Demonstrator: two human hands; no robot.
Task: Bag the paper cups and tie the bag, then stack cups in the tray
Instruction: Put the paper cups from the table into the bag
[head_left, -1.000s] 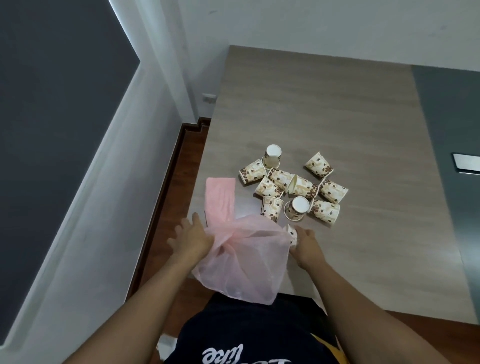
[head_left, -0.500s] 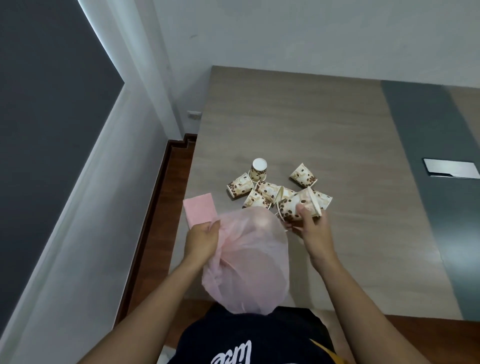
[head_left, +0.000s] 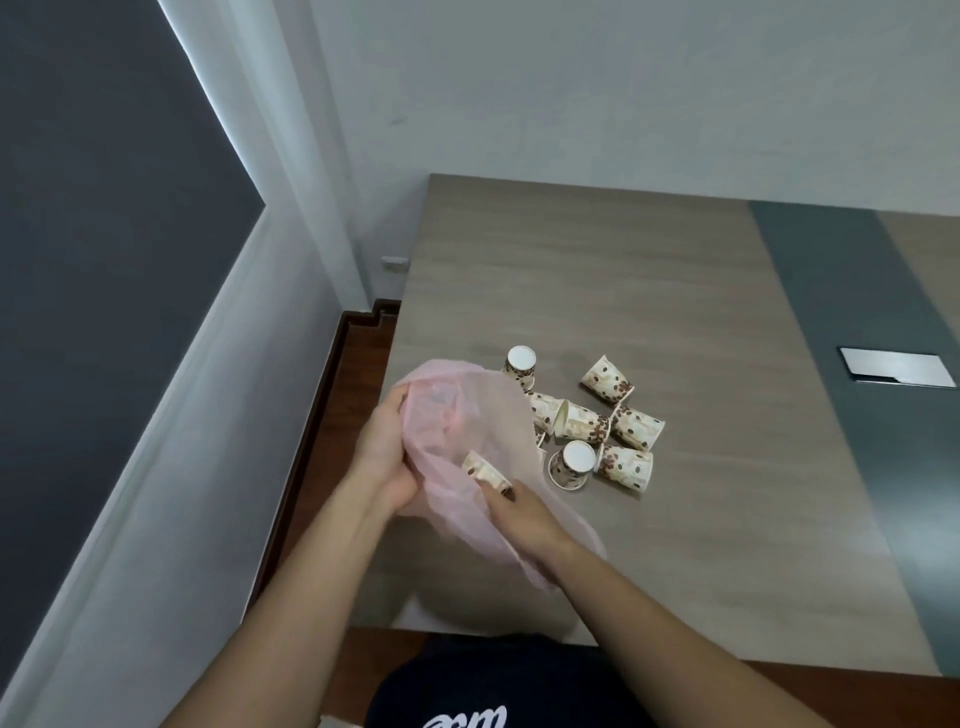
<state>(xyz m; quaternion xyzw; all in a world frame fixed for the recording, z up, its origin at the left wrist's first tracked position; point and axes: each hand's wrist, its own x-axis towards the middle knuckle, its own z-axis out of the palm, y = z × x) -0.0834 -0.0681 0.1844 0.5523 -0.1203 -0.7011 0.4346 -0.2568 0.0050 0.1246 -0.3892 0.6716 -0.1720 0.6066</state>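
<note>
A thin pink plastic bag (head_left: 483, 415) is held open above the near left part of the wooden table (head_left: 649, 291). My left hand (head_left: 387, 452) grips the bag's left rim. My right hand (head_left: 524, 512) holds a paper cup (head_left: 485, 472) with a brown bean print at the bag's mouth. Several more printed cups (head_left: 587, 423) lie in a loose heap just right of the bag, most on their sides, and two stand upside down (head_left: 571, 462). The bag hides part of the heap.
A dark grey strip (head_left: 852, 364) runs down the right of the table with a silver flat plate (head_left: 896, 366) on it. The table's left edge drops to a wooden floor (head_left: 358, 364) beside a white wall. No tray is in view.
My right hand picked a cup from the heap and brought it back to the bag's mouth. My left hand raised the bag and spread its opening wider.
</note>
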